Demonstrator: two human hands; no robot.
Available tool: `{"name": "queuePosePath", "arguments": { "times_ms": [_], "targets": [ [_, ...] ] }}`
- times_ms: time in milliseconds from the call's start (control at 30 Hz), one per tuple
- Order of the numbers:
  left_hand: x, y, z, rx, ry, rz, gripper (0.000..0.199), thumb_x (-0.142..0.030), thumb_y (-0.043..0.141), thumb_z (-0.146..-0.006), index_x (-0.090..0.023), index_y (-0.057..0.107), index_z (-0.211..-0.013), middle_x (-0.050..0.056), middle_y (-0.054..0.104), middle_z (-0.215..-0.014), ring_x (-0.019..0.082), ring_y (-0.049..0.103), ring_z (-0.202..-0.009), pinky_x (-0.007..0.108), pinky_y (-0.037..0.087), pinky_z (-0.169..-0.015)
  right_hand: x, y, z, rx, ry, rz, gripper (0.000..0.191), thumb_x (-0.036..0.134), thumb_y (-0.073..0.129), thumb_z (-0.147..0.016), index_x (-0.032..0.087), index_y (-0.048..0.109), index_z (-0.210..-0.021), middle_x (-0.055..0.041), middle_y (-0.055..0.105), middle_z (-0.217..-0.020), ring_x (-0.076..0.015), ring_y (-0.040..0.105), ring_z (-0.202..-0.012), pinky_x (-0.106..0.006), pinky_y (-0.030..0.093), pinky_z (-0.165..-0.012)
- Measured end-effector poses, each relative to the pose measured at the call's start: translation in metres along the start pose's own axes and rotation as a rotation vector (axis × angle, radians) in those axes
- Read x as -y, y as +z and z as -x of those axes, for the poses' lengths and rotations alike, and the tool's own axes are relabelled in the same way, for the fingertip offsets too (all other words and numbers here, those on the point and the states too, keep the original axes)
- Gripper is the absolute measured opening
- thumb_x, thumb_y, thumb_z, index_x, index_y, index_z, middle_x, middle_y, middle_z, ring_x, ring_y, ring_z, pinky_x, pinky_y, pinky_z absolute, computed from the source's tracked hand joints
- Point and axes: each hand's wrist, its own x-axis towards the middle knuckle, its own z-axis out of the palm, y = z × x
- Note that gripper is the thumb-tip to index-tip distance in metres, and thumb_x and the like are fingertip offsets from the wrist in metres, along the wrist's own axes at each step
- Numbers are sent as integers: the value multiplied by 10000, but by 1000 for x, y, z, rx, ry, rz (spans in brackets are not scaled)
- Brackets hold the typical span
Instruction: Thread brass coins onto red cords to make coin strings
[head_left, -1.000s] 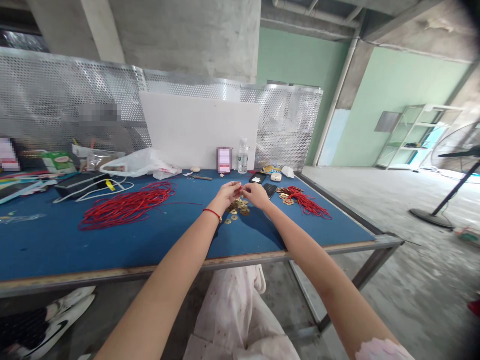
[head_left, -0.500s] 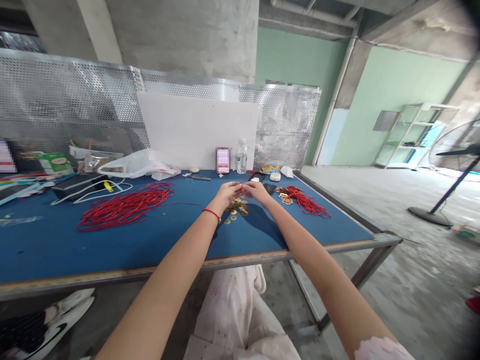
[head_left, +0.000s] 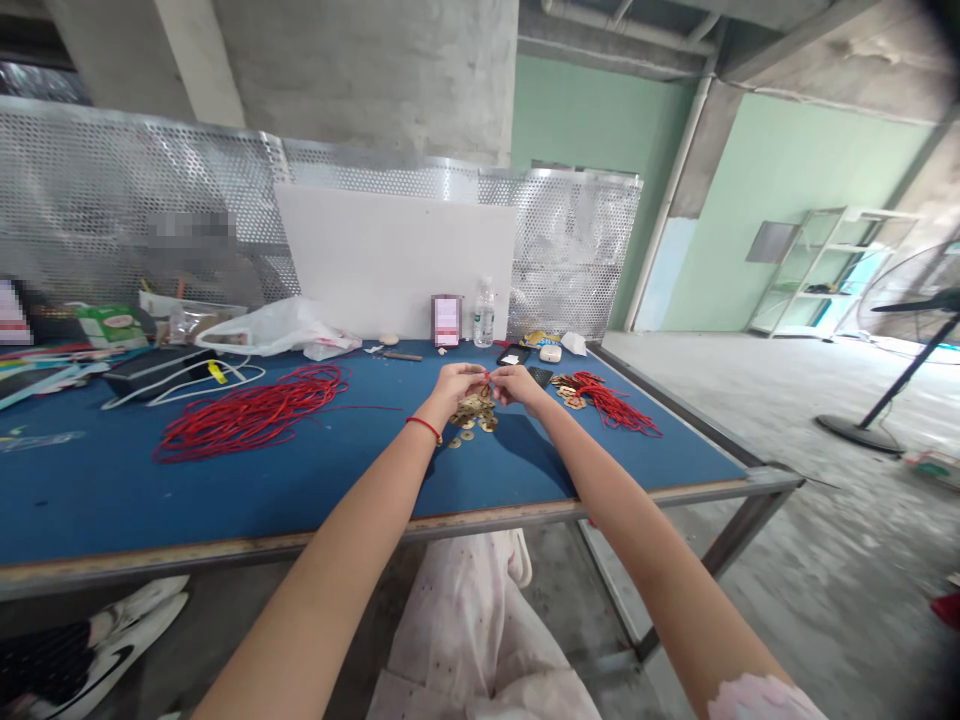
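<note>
Tightly, left hand (head_left: 457,388) and right hand (head_left: 517,385) pinching a red cord (head_left: 488,378), running crosswise, above brass coins (head_left: 472,414)

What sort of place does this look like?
Probably a makeshift craft workshop in a bare concrete building: a blue-topped steel-framed workbench holds hanks of red cord and brass-coloured coins, with perforated metal panels behind and a rough concrete floor alongside.

A blue-topped worktable (head_left: 150,500) with loose red cord (head_left: 251,425), scattered brass coins (head_left: 466,434), and a white plastic bag (head_left: 262,340).
</note>
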Motion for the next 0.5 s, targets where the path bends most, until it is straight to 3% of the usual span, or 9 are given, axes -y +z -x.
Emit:
{"name": "queuePosePath", "arguments": {
  "times_ms": [167,500],
  "targets": [
    [1,0,-1,-24,34,-54,176,45,731,-632,-101,636,-659,42,623,-593,125,570,-521,271,483,-674,0,2,3,32,11,-39,142,192,539,-788,154,603,-667,30,601,-490,-58,453,-353,-162,359,-377],
    [1,0,-1,-17,53,-95,151,41,677,-651,-105,644,-666,46,624,-591,131,570,-532,259,472,-646,0,3,4,-37,19,-30,177,206,581,-786,151,582,-618,43,562,-473,-42,417,-356,-157,332,-368]
  ]
}}
